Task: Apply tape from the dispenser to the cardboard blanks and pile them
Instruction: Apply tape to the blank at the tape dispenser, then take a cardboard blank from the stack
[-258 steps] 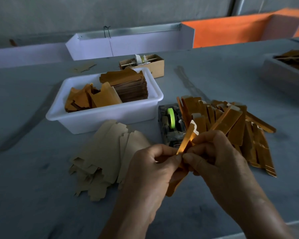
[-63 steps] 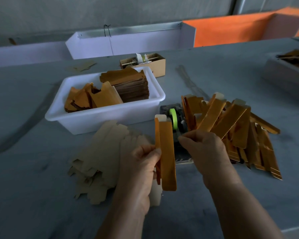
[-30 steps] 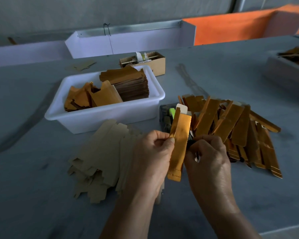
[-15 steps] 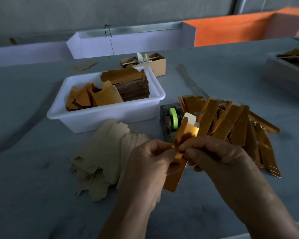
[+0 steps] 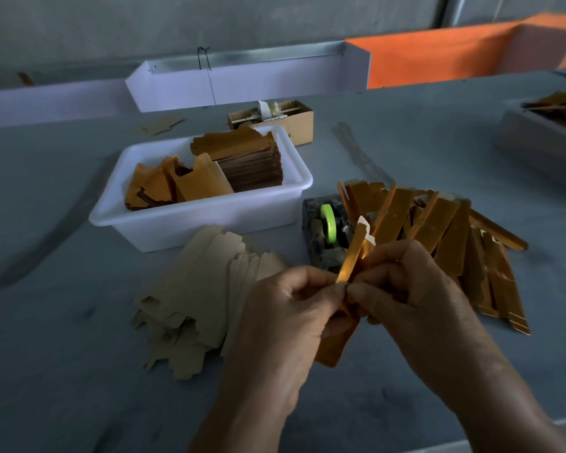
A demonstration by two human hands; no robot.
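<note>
Left hand (image 5: 285,308) and right hand (image 5: 406,289) both pinch narrow folded gold-orange cardboard blank (image 5: 352,256) at lower centre of frame, held edge-up, probably pressing tape onto seam; tape itself not discernible. Dark dispenser with green tape roll (image 5: 327,230) just behind, finished gold pile (image 5: 445,237) at right on grey worktop (image 5: 62,371).

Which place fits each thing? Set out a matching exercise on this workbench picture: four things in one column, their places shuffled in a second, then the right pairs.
Things
1. tape dispenser
2. white tub
3. gold blank
4. plain brown blanks

Places
A. pinched between the left hand and the right hand
B. spread flat on the table in front of the tub
C. on the table just right of the tub
D. behind the brown blanks, holding stacked gold card

Pairs: 1-C, 2-D, 3-A, 4-B
</note>
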